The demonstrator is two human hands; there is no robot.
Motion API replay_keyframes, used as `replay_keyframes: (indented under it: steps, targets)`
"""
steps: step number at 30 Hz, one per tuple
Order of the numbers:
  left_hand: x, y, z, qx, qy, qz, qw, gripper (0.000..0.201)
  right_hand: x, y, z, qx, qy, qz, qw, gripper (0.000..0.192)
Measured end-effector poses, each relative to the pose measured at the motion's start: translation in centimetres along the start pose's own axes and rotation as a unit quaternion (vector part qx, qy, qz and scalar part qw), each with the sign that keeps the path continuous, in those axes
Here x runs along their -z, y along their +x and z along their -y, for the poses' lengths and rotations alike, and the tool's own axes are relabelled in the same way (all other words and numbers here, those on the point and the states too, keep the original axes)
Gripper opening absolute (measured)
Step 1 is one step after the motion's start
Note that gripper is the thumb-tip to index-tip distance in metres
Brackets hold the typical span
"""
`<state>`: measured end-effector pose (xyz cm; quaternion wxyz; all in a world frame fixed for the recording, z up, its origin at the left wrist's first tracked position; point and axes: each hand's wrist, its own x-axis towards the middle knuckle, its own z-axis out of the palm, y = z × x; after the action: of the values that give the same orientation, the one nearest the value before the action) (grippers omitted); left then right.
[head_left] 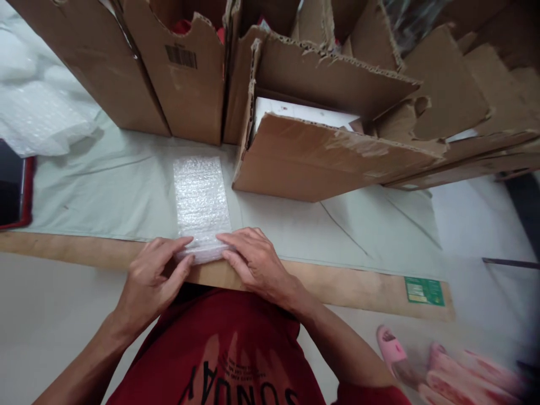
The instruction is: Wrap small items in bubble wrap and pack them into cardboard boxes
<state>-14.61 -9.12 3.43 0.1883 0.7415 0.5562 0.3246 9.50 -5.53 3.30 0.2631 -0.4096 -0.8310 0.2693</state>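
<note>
While both hands (202,267) pinch its near end, clear bubble wrap strip (201,197), flat, rectangular

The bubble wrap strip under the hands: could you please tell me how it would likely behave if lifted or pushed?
The bubble wrap strip looks thin and lies flat on the cloth-covered table, so it would probably flop and feel very light. Both hands pinch its near end with their fingers, where it already bunches, so a push would likely crumple rather than slide it.

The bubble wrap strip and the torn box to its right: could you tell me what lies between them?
Only bare pale cloth separates bubble wrap and box, head view.
</note>
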Motion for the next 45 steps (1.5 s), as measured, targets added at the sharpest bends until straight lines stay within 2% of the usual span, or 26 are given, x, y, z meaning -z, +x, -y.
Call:
replay_keyframes:
  steps: [3, 7, 9, 11, 14, 17, 19, 21, 25, 27, 30, 32, 34, 37, 40, 43, 45]
  targets:
    - [-0.5, 0.7, 0.7, 0.013, 0.031, -0.002, 0.999, 0.024, 0.1, -0.4, 0.0, 0.016, -0.067, -0.058, 0.996, 0.028]
    - [-1.0, 1.1, 1.3, 0.005, 0.077, -0.016, 0.997, 0.025, 0.0, -0.3, -0.1, 0.100, -0.136, -0.001, 0.986, 0.026]
    - [-0.9, 0.9, 1.2, -0.009, 0.084, -0.037, 0.996, 0.028, -0.2, 0.1, -0.2, 0.118, -0.145, 0.015, 0.982, 0.024]
    - [-0.6, 0.6, 0.9, -0.051, 0.078, -0.042, 0.995, 0.033, -0.2, 0.6, -0.3, 0.109, -0.127, 0.013, 0.986, 0.023]
    - [0.2, 0.1, 0.6, -0.105, 0.047, -0.010, 0.993, 0.032, 0.0, 1.1, -0.1, 0.090, -0.064, 0.019, 0.994, 0.021]
    - [0.3, 0.5, 0.8, -0.071, 0.028, 0.004, 0.997, 0.027, 0.1, 1.3, 0.1, 0.070, -0.046, -0.006, 0.996, 0.022]
    - [-0.1, 1.4, 1.5, -0.050, 0.047, -0.009, 0.998, 0.024, -0.1, 1.4, 0.2, 0.054, -0.085, -0.052, 0.994, 0.025]
    - [-0.8, 2.4, 2.2, -0.050, 0.088, -0.030, 0.994, 0.022, -0.3, 1.5, 0.0, 0.062, -0.133, -0.070, 0.987, 0.027]
    - [-1.4, 3.0, 2.8, -0.079, 0.119, -0.065, 0.988, 0.026, -0.6, 1.6, -0.5, 0.097, -0.177, -0.011, 0.979, 0.029]
    - [-1.0, 2.4, 2.3, -0.104, 0.098, -0.052, 0.988, 0.032, -0.5, 1.7, -0.7, 0.090, -0.159, -0.008, 0.983, 0.027]
    - [-0.1, 1.3, 1.4, -0.120, 0.054, -0.008, 0.991, 0.035, -0.2, 1.7, -0.6, 0.064, -0.071, -0.009, 0.995, 0.024]
    - [0.3, 1.0, 1.2, -0.097, 0.026, 0.012, 0.995, 0.034, 0.1, 1.6, -0.4, 0.048, -0.028, 0.000, 0.998, 0.025]
    - [0.1, 1.5, 1.5, -0.075, 0.029, 0.013, 0.997, 0.031, 0.3, 1.4, -0.2, 0.040, -0.041, -0.011, 0.998, 0.027]
    - [-0.9, 3.0, 2.4, -0.071, 0.089, -0.016, 0.993, 0.029, 0.4, 1.2, -0.1, 0.052, -0.115, -0.040, 0.991, 0.030]
    - [-1.5, 4.2, 2.9, -0.049, 0.116, -0.054, 0.991, 0.031, 0.1, 1.5, -0.3, 0.075, -0.163, -0.005, 0.984, 0.033]
    - [-1.0, 3.6, 1.9, 0.023, 0.064, -0.103, 0.992, 0.034, -0.2, 2.2, -0.7, 0.057, -0.153, 0.013, 0.986, 0.028]
    - [-0.4, 2.3, 0.8, 0.117, -0.021, -0.126, 0.985, 0.033, -0.4, 2.5, -1.0, 0.009, -0.111, -0.016, 0.994, 0.026]
